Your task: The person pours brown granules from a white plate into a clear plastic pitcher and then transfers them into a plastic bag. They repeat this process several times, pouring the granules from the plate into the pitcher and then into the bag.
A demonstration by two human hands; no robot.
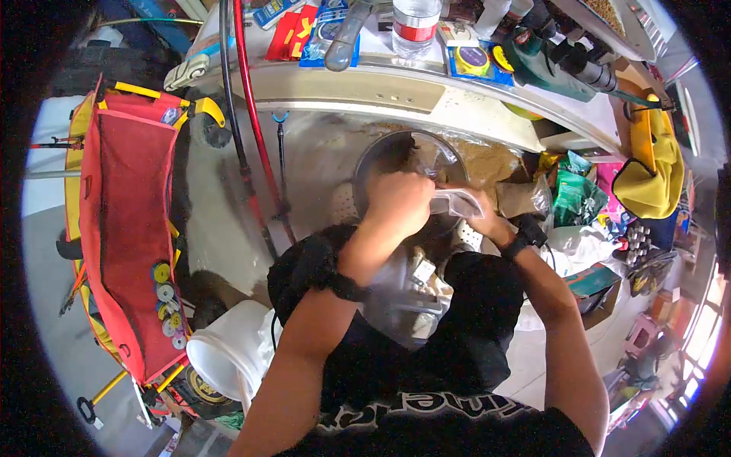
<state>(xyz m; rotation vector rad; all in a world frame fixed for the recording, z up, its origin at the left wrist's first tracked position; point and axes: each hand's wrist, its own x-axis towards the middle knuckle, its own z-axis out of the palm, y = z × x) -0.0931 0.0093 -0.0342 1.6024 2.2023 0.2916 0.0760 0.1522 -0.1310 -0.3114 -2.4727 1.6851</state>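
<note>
Over a round dark basin [368, 156] on the floor, both my hands are close together in front of my knees. My left hand [400, 204] is closed in a fist at the top end of a clear plastic bag [461, 204]. On the bag's other side, my right hand [481, 218] has its fingers wrapped round the plastic, partly hidden by it. The bag's contents cannot be made out. Behind and right of the basin lies brown granular material [491, 164] on plastic sheeting.
A red fabric cart [133, 228] with reels stands at the left. A white bucket [221, 354] is by my left leg. Ahead, a shelf edge [343, 87] holds a water bottle [416, 27] and packets. Upright rods [251, 152] stand left of the basin; green bags [576, 194] lie right.
</note>
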